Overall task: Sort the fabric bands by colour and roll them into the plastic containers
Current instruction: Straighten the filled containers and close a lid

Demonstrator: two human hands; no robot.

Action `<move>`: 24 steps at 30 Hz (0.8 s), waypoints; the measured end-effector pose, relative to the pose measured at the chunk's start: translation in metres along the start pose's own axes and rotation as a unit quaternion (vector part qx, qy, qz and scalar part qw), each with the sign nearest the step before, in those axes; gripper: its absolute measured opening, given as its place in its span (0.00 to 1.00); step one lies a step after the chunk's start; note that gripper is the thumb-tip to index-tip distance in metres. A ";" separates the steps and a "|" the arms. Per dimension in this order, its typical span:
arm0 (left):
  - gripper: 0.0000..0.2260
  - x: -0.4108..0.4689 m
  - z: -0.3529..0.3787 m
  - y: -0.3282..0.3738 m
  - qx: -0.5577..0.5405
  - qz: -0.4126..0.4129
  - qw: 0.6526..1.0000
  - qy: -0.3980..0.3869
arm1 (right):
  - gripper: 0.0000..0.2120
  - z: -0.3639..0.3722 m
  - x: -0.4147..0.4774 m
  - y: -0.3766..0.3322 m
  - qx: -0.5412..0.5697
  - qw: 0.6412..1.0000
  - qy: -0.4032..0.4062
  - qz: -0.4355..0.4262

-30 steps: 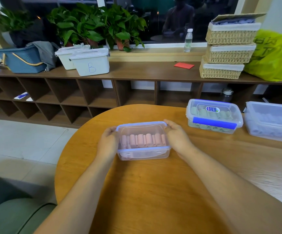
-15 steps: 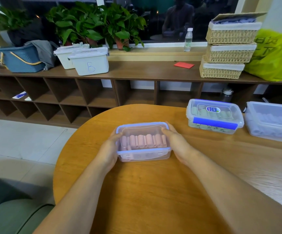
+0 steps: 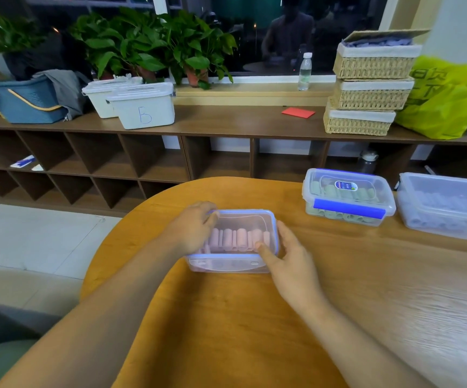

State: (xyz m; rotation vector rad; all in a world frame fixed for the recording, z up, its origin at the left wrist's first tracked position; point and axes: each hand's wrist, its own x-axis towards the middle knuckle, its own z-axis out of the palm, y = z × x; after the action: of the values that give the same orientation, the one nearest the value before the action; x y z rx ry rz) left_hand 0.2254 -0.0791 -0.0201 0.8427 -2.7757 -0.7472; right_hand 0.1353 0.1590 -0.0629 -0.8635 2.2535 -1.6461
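Note:
A clear plastic container with a blue-rimmed lid sits on the round wooden table, and several rolled pink fabric bands lie in a row inside it. My left hand lies on the lid's left part, fingers bent over the far-left corner. My right hand is at the container's right end, its thumb pressing on the lid's near-right corner. To the right stands a second lidded container with rolled green bands, its blue clasp facing me. A third clear container with pale blue rolls is at the far right.
Behind the table runs a long low wooden shelf with white lidded bins, a blue basket, stacked wicker baskets, a water bottle, a yellow-green bag and potted plants. A grey seat lies low at the left.
Both hands have moved from the container's sides up onto its lid: the left hand now covers the left part, the right thumb presses the near-right corner. The container stays put.

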 end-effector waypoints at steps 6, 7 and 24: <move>0.16 0.007 0.009 -0.002 0.019 -0.012 1.000 0.018 | 0.23 0.011 -0.001 -0.001 -0.022 1.000 0.011 -0.011; 0.15 0.007 0.008 -0.002 0.021 -0.016 0.999 0.019 | 0.25 0.010 0.001 0.001 -0.035 0.999 -0.004 -0.015; 0.60 -0.015 -0.053 0.007 0.134 0.083 0.949 -0.275 | 0.62 -0.030 0.107 -0.078 -0.458 0.776 -0.414 -0.127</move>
State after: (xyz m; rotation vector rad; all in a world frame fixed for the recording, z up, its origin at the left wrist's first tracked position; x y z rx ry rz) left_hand 0.2487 -0.0877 0.0291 0.4742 -3.4521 -0.6637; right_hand 0.0603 0.1058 0.0363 -1.7010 2.1524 0.0673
